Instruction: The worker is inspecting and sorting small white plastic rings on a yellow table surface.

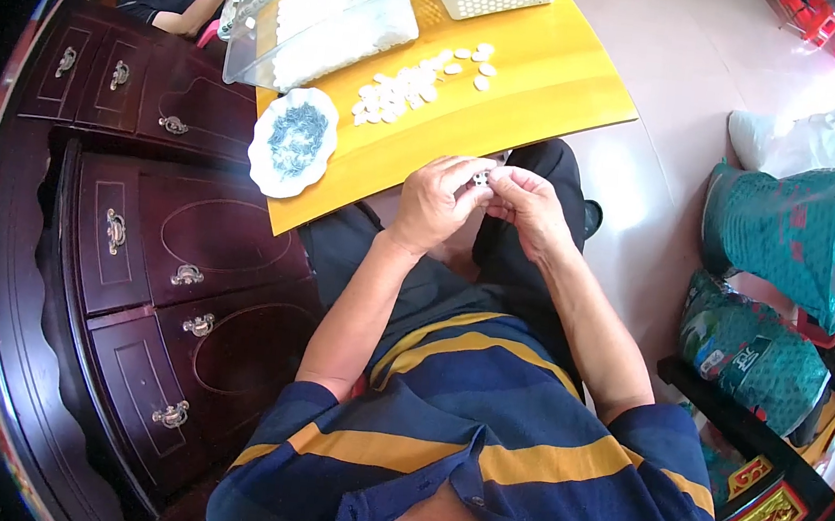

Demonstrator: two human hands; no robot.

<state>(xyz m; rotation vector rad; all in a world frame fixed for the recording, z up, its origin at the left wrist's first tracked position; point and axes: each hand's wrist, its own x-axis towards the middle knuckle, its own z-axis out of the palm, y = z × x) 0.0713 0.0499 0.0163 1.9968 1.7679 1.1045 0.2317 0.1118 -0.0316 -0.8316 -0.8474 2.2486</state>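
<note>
Small white piece (481,178), dark-spotted, sat between the two hands, in front of the body and by the near edge of the yellow tabletop (565,84). The left hand (430,201) and right hand (535,212) pinched it from opposite sides, thumbs and fingers nearly closed on it; whether the curled palms held anything more, I could not tell. Working it well probably called for one hand as a steady clamp while the other did the fine turning, with light pressure, since so small a thing could slip onto the dark trousers (564,171) or the floor (648,217).

Loose white discs (393,97) lay farther in, leaving a yellow strip before the edge where a hand could pass. Leftward, the scalloped bowl (289,188) of blue-grey bits stood close to the corner, so a wide sweep risked nudging it off. The clear tub (246,55) and white basket (492,5) hemmed in the far side.
</note>
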